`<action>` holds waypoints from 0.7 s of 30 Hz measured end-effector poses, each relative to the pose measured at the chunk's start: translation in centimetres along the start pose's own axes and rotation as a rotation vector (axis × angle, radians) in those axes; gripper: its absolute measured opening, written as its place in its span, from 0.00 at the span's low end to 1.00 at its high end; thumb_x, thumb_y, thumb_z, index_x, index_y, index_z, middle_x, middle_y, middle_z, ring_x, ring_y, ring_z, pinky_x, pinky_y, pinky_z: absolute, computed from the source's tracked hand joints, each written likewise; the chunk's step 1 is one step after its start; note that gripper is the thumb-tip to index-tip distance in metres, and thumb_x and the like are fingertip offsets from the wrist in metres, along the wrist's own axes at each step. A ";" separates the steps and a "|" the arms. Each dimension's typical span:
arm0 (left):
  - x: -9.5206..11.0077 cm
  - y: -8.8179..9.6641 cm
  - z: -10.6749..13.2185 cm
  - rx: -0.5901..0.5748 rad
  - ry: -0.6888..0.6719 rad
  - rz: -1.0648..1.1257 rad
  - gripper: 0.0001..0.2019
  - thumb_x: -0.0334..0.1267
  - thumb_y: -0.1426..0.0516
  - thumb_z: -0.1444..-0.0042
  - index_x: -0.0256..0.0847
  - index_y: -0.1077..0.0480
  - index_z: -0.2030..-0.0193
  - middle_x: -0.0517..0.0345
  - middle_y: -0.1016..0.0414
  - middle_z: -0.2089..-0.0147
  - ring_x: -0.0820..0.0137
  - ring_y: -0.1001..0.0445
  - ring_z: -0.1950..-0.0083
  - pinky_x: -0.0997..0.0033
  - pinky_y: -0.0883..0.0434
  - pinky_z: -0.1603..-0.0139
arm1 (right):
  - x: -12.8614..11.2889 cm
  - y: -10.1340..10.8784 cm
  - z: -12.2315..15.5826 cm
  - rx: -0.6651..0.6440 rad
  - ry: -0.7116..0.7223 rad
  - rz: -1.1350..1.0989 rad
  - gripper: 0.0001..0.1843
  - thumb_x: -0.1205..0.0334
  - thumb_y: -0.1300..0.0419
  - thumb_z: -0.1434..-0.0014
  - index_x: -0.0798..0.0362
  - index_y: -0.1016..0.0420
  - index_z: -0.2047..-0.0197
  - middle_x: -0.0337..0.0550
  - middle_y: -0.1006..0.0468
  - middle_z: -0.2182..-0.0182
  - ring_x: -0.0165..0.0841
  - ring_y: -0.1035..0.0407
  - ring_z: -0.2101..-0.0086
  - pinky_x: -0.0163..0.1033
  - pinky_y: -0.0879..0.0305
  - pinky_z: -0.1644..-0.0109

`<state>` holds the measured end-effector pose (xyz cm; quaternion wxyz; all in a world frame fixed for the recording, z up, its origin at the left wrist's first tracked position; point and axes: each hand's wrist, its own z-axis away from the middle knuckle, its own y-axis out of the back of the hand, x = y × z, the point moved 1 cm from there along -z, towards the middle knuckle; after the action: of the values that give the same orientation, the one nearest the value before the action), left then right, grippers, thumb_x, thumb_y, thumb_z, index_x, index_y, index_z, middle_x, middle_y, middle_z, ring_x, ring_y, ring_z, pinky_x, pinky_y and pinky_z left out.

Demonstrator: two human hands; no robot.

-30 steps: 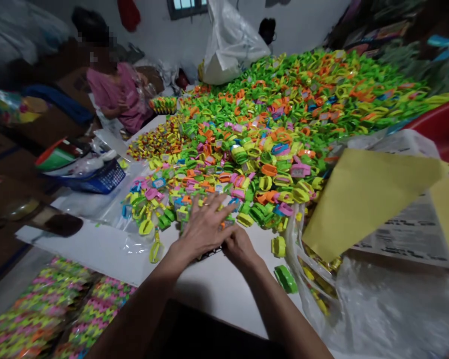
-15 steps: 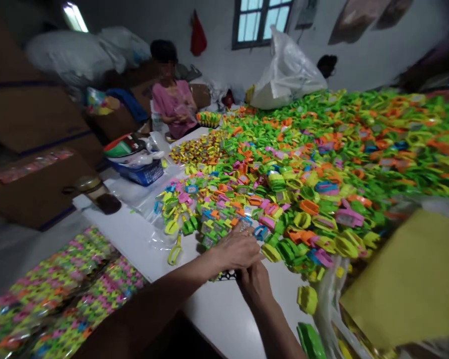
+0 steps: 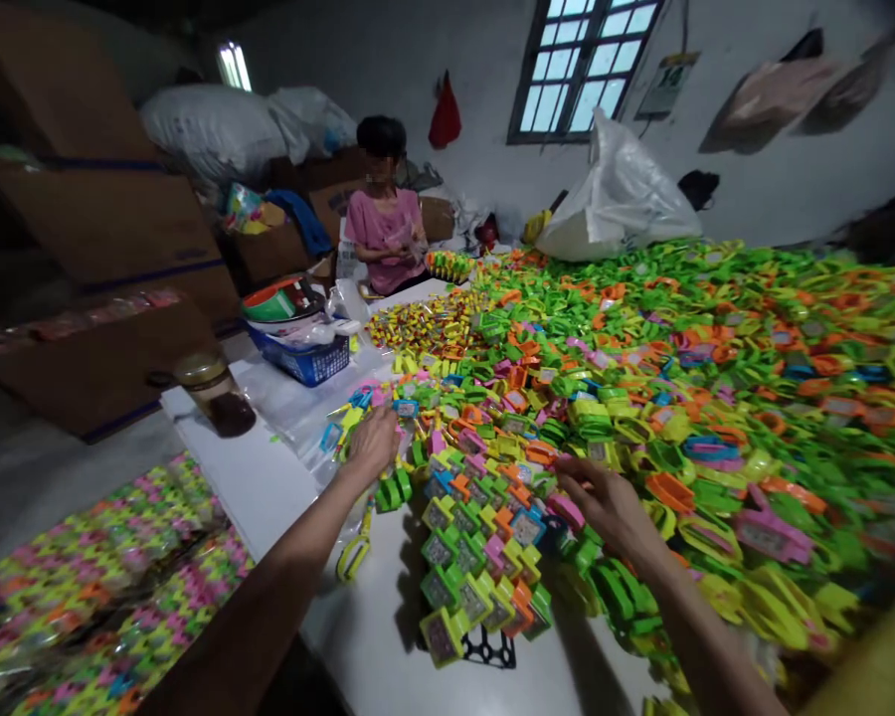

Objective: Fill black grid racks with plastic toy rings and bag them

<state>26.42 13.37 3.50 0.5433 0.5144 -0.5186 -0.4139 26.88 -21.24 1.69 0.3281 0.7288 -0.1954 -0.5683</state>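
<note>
A black rack (image 3: 490, 649) with round holes lies on the white table, set with rows of small coloured plastic toys (image 3: 471, 550) that have clear windows. Beyond its left side, my left hand (image 3: 374, 445) is down among loose pieces, fingers curled beside a pink piece (image 3: 381, 395); whatever they grip is hidden. My right hand (image 3: 606, 500) reaches over the edge of the big heap, its fingers apart, just above a pink toy (image 3: 567, 510). A yellow loop-shaped piece (image 3: 353, 558) lies near my left forearm.
A large heap of toys (image 3: 716, 358) covers the table's right side. At the left are a blue basket (image 3: 309, 360) and a jar of dark liquid (image 3: 220, 398). Packed bags (image 3: 82, 597) lie below the table's left edge. Across the table sits a person in pink (image 3: 385, 229).
My hands were together over the rack and have parted, left hand to the far left pieces, right hand to the heap. The filled rack now shows. The whole view has shifted.
</note>
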 end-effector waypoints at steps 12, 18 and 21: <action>-0.7 -0.7 -3.3 -0.051 0.029 -0.117 0.17 0.29 0.48 0.41 0.32 0.32 0.45 0.38 0.30 0.44 0.56 0.33 0.40 0.56 0.36 0.42 | -5.7 -9.2 -13.5 -0.467 0.345 0.725 0.13 0.65 0.47 0.37 0.57 0.23 0.55 0.56 0.25 0.54 0.38 0.28 0.57 0.36 0.36 0.56; 2.0 0.3 -6.6 -0.131 -0.063 -0.059 0.15 0.35 0.40 0.47 0.36 0.28 0.52 0.43 0.28 0.45 0.55 0.32 0.41 0.57 0.37 0.41 | -6.8 -6.2 -13.5 -0.531 0.340 0.775 0.09 0.64 0.41 0.40 0.53 0.20 0.60 0.49 0.20 0.62 0.37 0.26 0.61 0.35 0.34 0.61; 3.0 -0.3 -7.4 -0.193 -0.064 -0.040 0.11 0.29 0.40 0.50 0.32 0.25 0.58 0.39 0.24 0.55 0.53 0.26 0.50 0.55 0.31 0.48 | -8.7 -6.2 -15.6 -0.452 0.341 0.761 0.14 0.72 0.43 0.41 0.52 0.23 0.54 0.49 0.21 0.58 0.37 0.26 0.57 0.35 0.33 0.57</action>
<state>34.16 11.32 4.16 0.5653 0.4563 -0.4830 -0.4888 38.86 -7.14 5.57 0.6908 0.5988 -0.2632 -0.3081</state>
